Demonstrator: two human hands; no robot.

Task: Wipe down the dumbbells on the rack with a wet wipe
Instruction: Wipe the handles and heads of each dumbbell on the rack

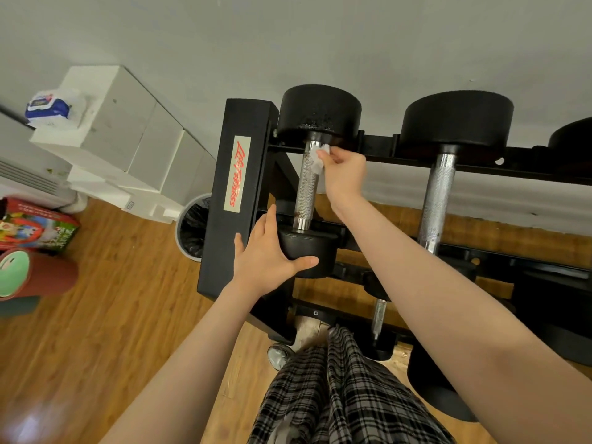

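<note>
A black dumbbell (307, 187) with a knurled steel handle lies on the top tier of the black rack (229, 200), at its left end. My right hand (344, 174) pinches a white wet wipe (317, 160) against the far end of that handle, just below the far head. My left hand (267, 254) rests on the near head of the same dumbbell, thumb along its front and fingers stretched over its left side. A second, larger dumbbell (439, 190) lies to the right on the same tier.
More dumbbells sit on the lower tiers and far right. A bin with a black liner (192, 227) stands left of the rack. White foam boxes (121, 136) carry a blue wipes pack (48, 105). Rolled mats (32, 272) lie on the wooden floor.
</note>
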